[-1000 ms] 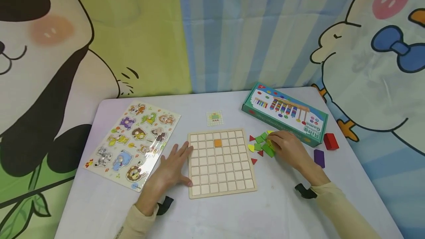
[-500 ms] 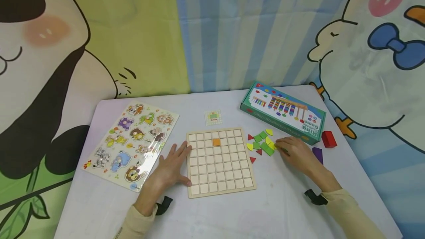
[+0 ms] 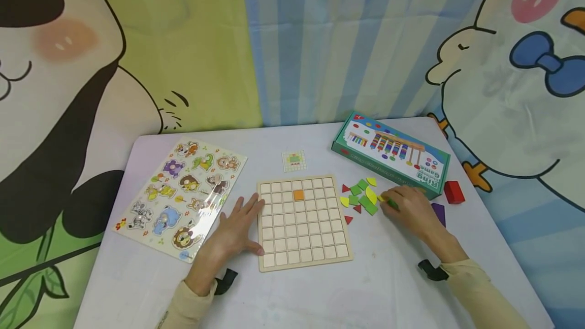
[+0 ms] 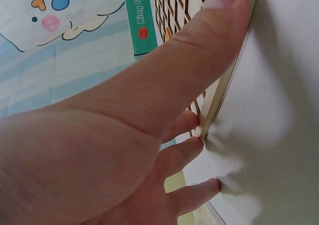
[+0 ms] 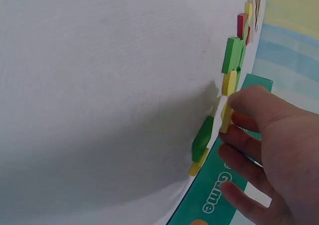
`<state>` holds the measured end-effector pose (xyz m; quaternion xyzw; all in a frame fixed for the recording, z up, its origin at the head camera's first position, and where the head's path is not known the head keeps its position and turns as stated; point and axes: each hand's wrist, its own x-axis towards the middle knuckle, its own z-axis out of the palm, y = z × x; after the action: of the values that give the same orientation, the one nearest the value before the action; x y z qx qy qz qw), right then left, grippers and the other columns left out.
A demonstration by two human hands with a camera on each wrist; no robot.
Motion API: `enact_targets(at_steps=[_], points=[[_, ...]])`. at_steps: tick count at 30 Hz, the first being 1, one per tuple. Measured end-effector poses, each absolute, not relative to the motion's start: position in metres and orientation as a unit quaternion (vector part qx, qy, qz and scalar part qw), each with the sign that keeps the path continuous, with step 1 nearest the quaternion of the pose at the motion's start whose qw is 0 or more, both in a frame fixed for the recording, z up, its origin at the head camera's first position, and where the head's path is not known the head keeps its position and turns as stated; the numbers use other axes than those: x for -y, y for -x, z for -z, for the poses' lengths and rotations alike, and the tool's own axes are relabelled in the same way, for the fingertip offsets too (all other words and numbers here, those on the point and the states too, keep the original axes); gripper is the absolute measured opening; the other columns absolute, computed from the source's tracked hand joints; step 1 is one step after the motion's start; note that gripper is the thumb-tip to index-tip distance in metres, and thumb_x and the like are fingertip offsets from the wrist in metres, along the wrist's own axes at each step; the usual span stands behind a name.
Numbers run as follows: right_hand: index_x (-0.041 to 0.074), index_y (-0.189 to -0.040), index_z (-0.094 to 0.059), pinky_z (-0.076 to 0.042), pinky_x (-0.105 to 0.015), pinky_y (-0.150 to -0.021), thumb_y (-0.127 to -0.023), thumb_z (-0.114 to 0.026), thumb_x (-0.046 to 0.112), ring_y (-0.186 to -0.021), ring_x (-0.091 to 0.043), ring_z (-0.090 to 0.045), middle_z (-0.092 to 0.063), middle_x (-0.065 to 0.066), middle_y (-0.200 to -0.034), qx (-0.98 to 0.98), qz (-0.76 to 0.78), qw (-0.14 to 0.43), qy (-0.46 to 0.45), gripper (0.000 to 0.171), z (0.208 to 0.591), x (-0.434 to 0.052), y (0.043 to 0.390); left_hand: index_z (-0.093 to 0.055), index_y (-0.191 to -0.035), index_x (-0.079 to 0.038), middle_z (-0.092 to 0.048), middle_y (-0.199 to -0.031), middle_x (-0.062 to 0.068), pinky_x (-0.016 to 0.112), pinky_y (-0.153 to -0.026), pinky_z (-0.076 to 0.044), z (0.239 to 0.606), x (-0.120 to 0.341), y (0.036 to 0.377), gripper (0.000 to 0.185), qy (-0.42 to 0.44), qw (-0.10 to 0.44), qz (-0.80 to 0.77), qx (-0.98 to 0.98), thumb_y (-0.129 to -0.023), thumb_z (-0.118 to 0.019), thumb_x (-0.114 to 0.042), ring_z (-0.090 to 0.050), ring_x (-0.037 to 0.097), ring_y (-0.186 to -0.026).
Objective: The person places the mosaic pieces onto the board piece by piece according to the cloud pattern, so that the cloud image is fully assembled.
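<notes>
Right hand (image 3: 409, 207) pinches a flat yellow tile (image 5: 226, 119); flat-fingered left hand (image 3: 233, 232) steadies the wooden grid board (image 3: 303, 222).

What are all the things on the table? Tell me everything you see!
Grid board: one, pale wood, middle of the table.
Orange square: one, sitting in a cell of the grid board.
Small shape pieces: a pile, green, yellow and red, right of the board.
Pattern card: one, white, behind the board.
Animal puzzle: one, many colours, left side.
Game box: one, teal, back right.
Red block: one, by the box.
Purple block: one, near the red block.
Table: one, white.
Left hand: flat against the board's left edge.
Right hand: pinches a yellow piece.
</notes>
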<state>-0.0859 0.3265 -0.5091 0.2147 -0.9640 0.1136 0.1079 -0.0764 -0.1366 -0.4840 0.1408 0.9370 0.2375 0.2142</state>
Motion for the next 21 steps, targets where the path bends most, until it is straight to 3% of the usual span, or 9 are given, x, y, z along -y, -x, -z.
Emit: enact_targets(at_steps=[13,21], points=[[0.005,-0.101,-0.078,-0.057,-0.05,-0.086,-0.074,-0.089,0.015,-0.093,-0.029,-0.07,-0.077,-0.01,-0.097,0.925,-0.16,0.209,-0.274,0.031,0.491,-0.277,0.108,-0.032,-0.159,-0.01,-0.017,-0.171,0.012,0.085,-0.109,-0.012,0.484,0.137,0.076,0.124,-0.142,0.212,-0.239,-0.937,-0.055,-0.097,-0.028,-0.011,0.047,-0.155],[0.006,-0.1,-0.078,-0.056,-0.048,-0.089,-0.074,-0.089,0.016,-0.093,-0.026,-0.07,-0.077,-0.008,-0.096,0.91,-0.182,0.22,-0.3,0.029,0.489,-0.229,0.119,-0.032,-0.159,-0.01,-0.017,-0.171,0.012,0.085,-0.109,-0.013,0.485,0.137,0.075,0.124,-0.143,0.211,-0.235,-0.938,-0.055,-0.097,-0.029,-0.011,0.047,-0.155]])
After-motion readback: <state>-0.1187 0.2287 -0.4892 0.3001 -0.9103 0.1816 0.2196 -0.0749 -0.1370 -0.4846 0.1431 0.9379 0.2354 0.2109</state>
